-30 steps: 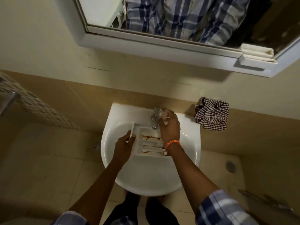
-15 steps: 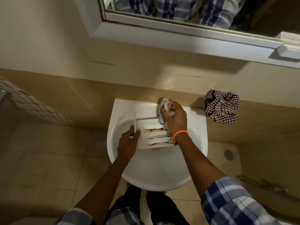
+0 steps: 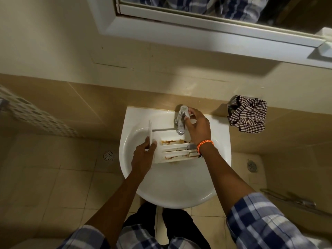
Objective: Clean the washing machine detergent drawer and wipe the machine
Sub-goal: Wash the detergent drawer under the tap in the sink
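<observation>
**One drawer, one tap, two hands at the basin**

From the head view: one white detergent drawer (image 3: 173, 150) sits in the basin (image 3: 176, 187) under the single tap (image 3: 181, 123), with rusty stains along its three compartments. The left hand (image 3: 142, 157) is clamped on its front panel; the right hand (image 3: 197, 125) curls its fingers around the tap. One checked cloth (image 3: 248, 115) hangs right of the basin rim. The basin's near half lies bare.

Bathroom: washbasin (image 3: 175, 194), mirror (image 3: 215, 13), tiles (image 3: 53, 177)

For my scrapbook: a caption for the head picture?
Left hand holds dirty drawer in sink; right hand on tap.
</observation>
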A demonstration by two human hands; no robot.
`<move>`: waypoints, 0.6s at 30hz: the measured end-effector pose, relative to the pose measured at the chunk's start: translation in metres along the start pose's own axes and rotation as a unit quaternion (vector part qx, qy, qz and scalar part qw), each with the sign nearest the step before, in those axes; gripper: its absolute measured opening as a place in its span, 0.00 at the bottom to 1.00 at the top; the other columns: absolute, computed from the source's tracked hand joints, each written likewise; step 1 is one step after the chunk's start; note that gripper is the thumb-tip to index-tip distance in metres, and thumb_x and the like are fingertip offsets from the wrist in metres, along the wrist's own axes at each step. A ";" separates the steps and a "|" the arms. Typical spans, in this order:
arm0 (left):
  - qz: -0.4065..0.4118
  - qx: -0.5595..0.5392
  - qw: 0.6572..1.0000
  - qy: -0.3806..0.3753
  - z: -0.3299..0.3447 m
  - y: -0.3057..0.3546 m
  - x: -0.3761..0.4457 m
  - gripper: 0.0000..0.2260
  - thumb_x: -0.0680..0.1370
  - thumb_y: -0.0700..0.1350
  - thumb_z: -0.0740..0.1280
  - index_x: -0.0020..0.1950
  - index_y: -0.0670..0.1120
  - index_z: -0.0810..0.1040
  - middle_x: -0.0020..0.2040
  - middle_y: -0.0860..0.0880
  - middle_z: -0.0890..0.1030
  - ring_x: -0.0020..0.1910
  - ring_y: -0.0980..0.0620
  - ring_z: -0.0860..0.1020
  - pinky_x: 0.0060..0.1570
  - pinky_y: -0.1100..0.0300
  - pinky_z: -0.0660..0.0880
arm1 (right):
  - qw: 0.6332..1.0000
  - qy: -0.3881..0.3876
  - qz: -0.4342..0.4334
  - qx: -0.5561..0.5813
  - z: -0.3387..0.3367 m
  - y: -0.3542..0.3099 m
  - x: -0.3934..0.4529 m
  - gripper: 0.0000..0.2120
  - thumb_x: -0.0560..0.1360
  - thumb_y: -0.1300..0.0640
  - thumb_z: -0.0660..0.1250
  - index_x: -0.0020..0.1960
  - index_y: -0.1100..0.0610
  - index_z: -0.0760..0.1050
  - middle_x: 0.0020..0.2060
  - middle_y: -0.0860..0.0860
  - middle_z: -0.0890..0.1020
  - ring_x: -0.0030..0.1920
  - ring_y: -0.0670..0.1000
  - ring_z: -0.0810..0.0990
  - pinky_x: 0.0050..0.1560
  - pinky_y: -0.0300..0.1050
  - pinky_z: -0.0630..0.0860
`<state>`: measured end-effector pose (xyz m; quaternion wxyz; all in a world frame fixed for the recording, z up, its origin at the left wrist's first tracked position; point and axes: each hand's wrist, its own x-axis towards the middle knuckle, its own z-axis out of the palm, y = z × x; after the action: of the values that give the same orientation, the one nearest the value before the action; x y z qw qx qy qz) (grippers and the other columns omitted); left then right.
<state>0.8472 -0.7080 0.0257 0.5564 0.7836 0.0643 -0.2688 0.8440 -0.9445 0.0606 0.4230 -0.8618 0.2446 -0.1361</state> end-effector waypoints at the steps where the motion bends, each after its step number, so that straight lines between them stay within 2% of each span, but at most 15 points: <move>1: -0.002 0.000 1.000 0.003 0.001 -0.001 0.000 0.23 0.82 0.65 0.65 0.70 0.54 0.82 0.58 0.53 0.86 0.59 0.49 0.83 0.66 0.43 0.79 | 1.000 -0.002 0.001 0.000 0.000 0.001 0.000 0.18 0.82 0.50 0.65 0.72 0.51 0.76 0.64 0.49 0.83 0.63 0.50 0.81 0.62 0.57 0.81; 4: -0.005 -0.002 1.000 0.001 0.001 0.000 0.000 0.20 0.84 0.62 0.66 0.70 0.54 0.82 0.58 0.52 0.86 0.59 0.49 0.83 0.66 0.43 0.80 | 1.000 -0.008 0.016 0.014 0.000 0.005 -0.001 0.18 0.83 0.48 0.65 0.72 0.47 0.76 0.65 0.47 0.82 0.64 0.48 0.80 0.65 0.53 0.80; 6: -0.002 -0.005 1.000 0.001 0.002 -0.002 0.001 0.22 0.82 0.65 0.66 0.70 0.55 0.82 0.58 0.52 0.87 0.58 0.49 0.84 0.65 0.42 0.80 | 0.998 0.001 0.042 0.042 0.000 0.004 -0.004 0.18 0.83 0.44 0.65 0.72 0.45 0.76 0.65 0.44 0.82 0.63 0.46 0.80 0.64 0.48 0.79; 8: 0.003 0.001 1.000 0.003 0.002 -0.007 0.003 0.23 0.80 0.67 0.66 0.69 0.56 0.82 0.57 0.53 0.87 0.58 0.49 0.84 0.65 0.41 0.80 | 0.993 0.035 0.071 0.090 0.003 0.004 -0.008 0.17 0.84 0.43 0.62 0.70 0.46 0.77 0.63 0.45 0.83 0.62 0.46 0.81 0.62 0.48 0.80; 10: 0.007 0.003 1.000 0.007 0.003 -0.009 0.005 0.18 0.83 0.61 0.66 0.69 0.56 0.82 0.58 0.52 0.87 0.58 0.49 0.84 0.64 0.40 0.80 | 0.982 0.092 0.102 0.131 0.009 0.006 -0.012 0.15 0.86 0.45 0.59 0.64 0.49 0.80 0.58 0.48 0.85 0.58 0.49 0.84 0.59 0.53 0.82; 13: 0.012 -0.004 1.000 0.011 0.004 -0.008 0.003 0.15 0.85 0.58 0.65 0.69 0.57 0.81 0.58 0.52 0.87 0.57 0.50 0.84 0.65 0.42 0.81 | 0.958 0.177 0.184 0.130 0.017 0.017 -0.022 0.11 0.83 0.57 0.61 0.50 0.57 0.82 0.44 0.55 0.86 0.46 0.56 0.85 0.52 0.60 0.83; 14: 0.013 -0.002 1.000 0.013 0.005 -0.009 0.003 0.14 0.85 0.58 0.65 0.69 0.57 0.81 0.57 0.53 0.87 0.57 0.50 0.84 0.64 0.43 0.81 | 0.961 0.171 0.195 0.092 0.019 0.023 -0.027 0.11 0.81 0.61 0.62 0.46 0.59 0.82 0.42 0.56 0.86 0.44 0.57 0.84 0.53 0.60 0.83; 15: 0.017 0.003 1.000 0.015 0.006 -0.010 0.002 0.14 0.85 0.58 0.65 0.68 0.57 0.82 0.57 0.53 0.87 0.56 0.51 0.84 0.64 0.43 0.81 | 0.972 0.134 0.190 0.040 0.023 0.027 -0.032 0.11 0.78 0.63 0.63 0.44 0.59 0.83 0.41 0.56 0.86 0.44 0.57 0.84 0.53 0.58 0.82; 17: 0.029 0.025 0.999 0.025 0.008 -0.014 0.002 0.16 0.85 0.59 0.65 0.70 0.56 0.82 0.56 0.52 0.87 0.55 0.51 0.84 0.62 0.43 0.82 | 0.986 0.002 0.133 -0.105 0.032 0.031 -0.044 0.11 0.78 0.63 0.63 0.47 0.59 0.85 0.44 0.57 0.87 0.48 0.59 0.84 0.54 0.52 0.81; 18: 0.033 0.038 0.998 0.033 0.009 -0.015 0.001 0.17 0.85 0.59 0.65 0.70 0.55 0.82 0.56 0.51 0.87 0.54 0.50 0.85 0.61 0.43 0.82 | 0.977 -0.047 0.090 -0.189 0.037 0.031 -0.049 0.12 0.80 0.60 0.62 0.50 0.60 0.85 0.48 0.58 0.86 0.50 0.59 0.84 0.53 0.50 0.80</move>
<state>0.8389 -0.7108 0.0108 0.5320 0.8144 0.0464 -0.2270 0.8095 -0.9095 0.0119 0.2742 -0.9061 0.3221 -0.0078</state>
